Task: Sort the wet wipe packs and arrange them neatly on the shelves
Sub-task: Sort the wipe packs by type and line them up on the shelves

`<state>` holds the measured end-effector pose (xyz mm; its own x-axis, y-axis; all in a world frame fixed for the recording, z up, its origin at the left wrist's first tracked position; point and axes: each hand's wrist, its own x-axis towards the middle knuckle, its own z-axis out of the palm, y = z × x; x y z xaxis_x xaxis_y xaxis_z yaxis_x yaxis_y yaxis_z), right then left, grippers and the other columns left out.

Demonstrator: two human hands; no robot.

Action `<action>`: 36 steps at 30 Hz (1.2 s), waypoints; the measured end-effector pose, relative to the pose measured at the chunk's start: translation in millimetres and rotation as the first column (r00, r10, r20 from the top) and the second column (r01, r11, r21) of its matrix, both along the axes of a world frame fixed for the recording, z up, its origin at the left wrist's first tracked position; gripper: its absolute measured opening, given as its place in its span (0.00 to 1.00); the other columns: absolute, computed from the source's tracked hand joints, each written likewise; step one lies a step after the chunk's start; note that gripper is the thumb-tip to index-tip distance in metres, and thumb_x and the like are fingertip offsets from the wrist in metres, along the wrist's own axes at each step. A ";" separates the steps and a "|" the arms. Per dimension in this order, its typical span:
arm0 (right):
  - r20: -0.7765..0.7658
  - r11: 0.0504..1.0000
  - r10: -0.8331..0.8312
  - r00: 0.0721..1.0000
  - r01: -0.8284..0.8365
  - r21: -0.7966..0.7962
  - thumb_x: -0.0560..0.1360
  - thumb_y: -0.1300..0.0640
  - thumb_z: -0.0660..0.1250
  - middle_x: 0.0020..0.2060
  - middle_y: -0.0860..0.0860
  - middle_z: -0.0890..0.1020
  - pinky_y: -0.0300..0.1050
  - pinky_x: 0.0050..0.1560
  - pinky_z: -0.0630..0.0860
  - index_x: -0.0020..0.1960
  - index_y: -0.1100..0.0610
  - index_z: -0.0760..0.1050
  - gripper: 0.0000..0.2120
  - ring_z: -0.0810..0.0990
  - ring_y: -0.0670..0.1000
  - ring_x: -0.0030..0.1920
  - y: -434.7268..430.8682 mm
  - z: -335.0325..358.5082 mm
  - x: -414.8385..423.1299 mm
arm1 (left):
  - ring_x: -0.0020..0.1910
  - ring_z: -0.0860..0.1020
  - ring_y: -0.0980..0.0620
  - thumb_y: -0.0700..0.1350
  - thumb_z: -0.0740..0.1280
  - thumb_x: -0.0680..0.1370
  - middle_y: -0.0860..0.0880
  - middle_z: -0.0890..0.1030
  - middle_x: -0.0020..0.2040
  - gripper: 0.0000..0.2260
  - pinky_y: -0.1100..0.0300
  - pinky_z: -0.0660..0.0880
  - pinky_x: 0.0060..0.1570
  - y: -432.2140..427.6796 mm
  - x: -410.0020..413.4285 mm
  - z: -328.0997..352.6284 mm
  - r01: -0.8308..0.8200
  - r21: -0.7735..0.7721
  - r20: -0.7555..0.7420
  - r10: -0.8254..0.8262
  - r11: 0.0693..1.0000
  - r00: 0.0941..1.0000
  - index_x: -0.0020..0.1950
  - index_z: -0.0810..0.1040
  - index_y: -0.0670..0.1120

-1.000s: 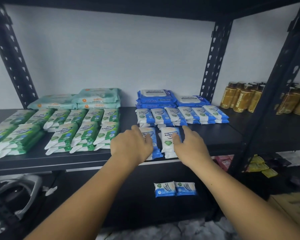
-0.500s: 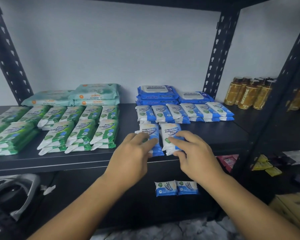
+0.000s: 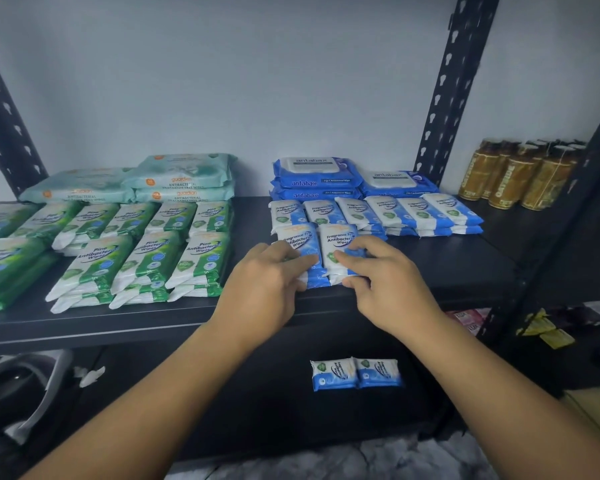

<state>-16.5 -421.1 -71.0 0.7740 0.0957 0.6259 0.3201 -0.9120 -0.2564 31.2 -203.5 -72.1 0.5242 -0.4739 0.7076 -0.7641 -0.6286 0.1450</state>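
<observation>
Now that your left hand (image 3: pixel 267 285) and right hand (image 3: pixel 390 289) have slid back toward you, each grip pinches the near end of a front blue pack (image 3: pixel 338 242), squaring the pair at the shelf (image 3: pixel 447 268) edge; two loose packs (image 3: pixel 355 374) wait below

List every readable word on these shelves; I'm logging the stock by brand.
"antabax": large blue packs at the back.
"guardian ANTIBACTERIAL": pale green packs.
"Pine Antibacterial Wipes": green packs.
"Fragrance Fr... Antibacterial Wipes": front blue packs, pinched by the left hand and right hand.
"OATSIDE": gold bottles.
Two small packs on the lower shelf: too blurred to read.
</observation>
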 end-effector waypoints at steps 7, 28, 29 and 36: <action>0.094 0.997 -0.069 0.993 0.066 0.037 0.73 0.63 0.74 0.58 0.52 0.70 0.53 0.44 0.82 0.65 0.51 0.81 0.21 0.74 0.55 0.58 5.6 -18.9 -4.4 | 0.44 0.74 0.45 0.37 0.72 0.74 0.49 0.81 0.54 0.19 0.50 0.78 0.45 -2.0 -1.9 -12.8 -0.037 -0.013 0.022 0.037 0.999 0.999 0.63 0.82 0.50; -0.785 0.183 -0.040 0.618 0.777 0.603 0.72 0.67 0.65 0.34 0.54 0.81 0.51 0.36 0.77 0.48 0.57 0.81 0.10 0.79 0.56 0.35 -3.1 -180.4 -113.3 | 0.54 0.78 0.55 0.45 0.62 0.73 0.57 0.80 0.53 0.14 0.55 0.77 0.55 0.5 -93.5 -170.8 0.037 0.035 -0.655 -0.005 0.999 0.755 0.56 0.81 0.53; -0.798 0.091 0.021 0.603 0.793 0.602 0.73 0.67 0.63 0.32 0.54 0.80 0.47 0.32 0.74 0.49 0.58 0.81 0.10 0.76 0.55 0.31 -7.5 -184.2 -111.7 | 0.55 0.78 0.55 0.46 0.62 0.73 0.56 0.80 0.54 0.15 0.56 0.76 0.57 -1.9 -89.3 -178.2 0.037 0.049 -0.709 0.008 0.998 0.706 0.57 0.82 0.53; -0.815 -0.128 0.191 0.547 0.837 0.532 0.81 0.59 0.63 0.42 0.56 0.78 0.50 0.44 0.76 0.52 0.59 0.76 0.04 0.79 0.56 0.42 -39.7 -204.1 -75.0 | 0.54 0.80 0.53 0.47 0.65 0.74 0.51 0.81 0.57 0.16 0.55 0.77 0.58 -28.5 -37.8 -227.9 0.045 0.098 -0.844 0.059 0.994 0.533 0.62 0.81 0.49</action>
<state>-91.5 -460.9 -275.2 0.5017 -0.4732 -0.7242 -0.5881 0.4274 -0.6867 -6.5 -232.0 -300.0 0.8558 -0.5041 -0.1161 -0.3128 -0.6830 0.6600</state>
